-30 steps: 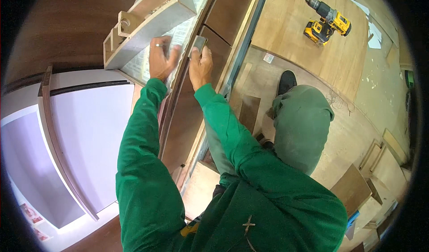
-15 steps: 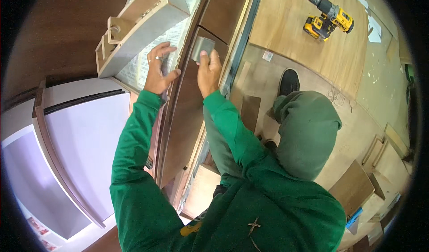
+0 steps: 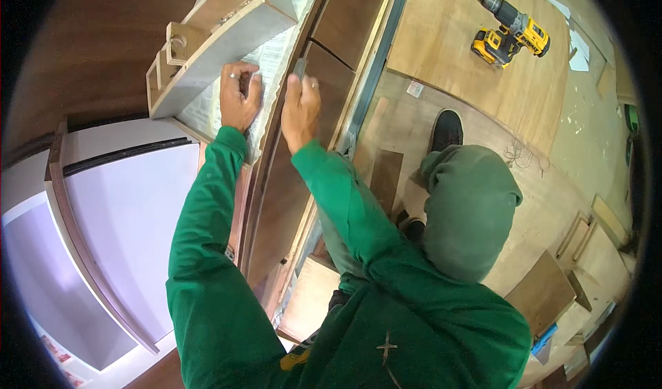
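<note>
My right hand (image 3: 301, 113) is closed around a flat grey rectangular piece (image 3: 300, 67), now turned nearly edge-on, above the brown wooden panel (image 3: 331, 72). To its left, my left hand (image 3: 239, 98) hovers over or rests on the printed paper (image 3: 274, 54); I cannot tell which. Its fingers curl, with a gap between thumb and index finger and nothing visible in them. A ragged pale edge of the paper runs along the dark wooden strip (image 3: 267, 144) between my hands. Beside my left hand stands a curved wooden piece with compartments (image 3: 221, 51).
A yellow and black cordless drill (image 3: 510, 29) lies on a wooden board (image 3: 441, 37) at the upper right. White cabinet panels (image 3: 138, 216) stand at the left. Wood offcuts (image 3: 541, 289) lie at the lower right. My shoe (image 3: 447, 130) is on the floor.
My right hand has moved slightly left and down, turning the grey piece from face-on to nearly edge-on. The left hand has shifted left, its fingers more curled.
</note>
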### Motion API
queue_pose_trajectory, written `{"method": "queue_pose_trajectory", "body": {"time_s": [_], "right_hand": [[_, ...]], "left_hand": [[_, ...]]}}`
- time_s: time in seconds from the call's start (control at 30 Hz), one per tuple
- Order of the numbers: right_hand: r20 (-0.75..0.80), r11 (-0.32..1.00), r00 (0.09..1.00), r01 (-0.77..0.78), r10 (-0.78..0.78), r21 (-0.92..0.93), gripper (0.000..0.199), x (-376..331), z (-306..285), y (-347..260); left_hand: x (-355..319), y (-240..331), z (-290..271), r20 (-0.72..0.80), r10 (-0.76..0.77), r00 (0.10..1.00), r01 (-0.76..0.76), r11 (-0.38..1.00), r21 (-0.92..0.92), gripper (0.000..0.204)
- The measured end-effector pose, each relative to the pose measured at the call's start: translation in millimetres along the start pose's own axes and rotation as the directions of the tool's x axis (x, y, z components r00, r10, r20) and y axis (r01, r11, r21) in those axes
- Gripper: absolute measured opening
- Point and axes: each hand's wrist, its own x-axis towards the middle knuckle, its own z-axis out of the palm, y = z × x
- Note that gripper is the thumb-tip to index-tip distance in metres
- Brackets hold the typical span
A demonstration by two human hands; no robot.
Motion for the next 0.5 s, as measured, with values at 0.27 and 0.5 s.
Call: {"method": "queue_pose_trajectory", "body": {"time_s": [0.27, 0.5], "right_hand": [[-0.045, 0.998, 0.997, 0.059, -0.058, 0.016, 0.03, -6.8, 6.0, 14.6], [-0.035, 0.999, 0.999, 0.022, -0.021, 0.045, 0.029, 9.7, 0.2, 1.7]], "left_hand": [[-2.8, 2.4, -2.3, -0.008, 0.036, 0.999, -0.035, 0.997, 0.063, 0.012], [5.7, 1.6, -0.7, 0.011, 0.092, 0.996, -0.093, 0.988, 0.127, 0.013]]}}
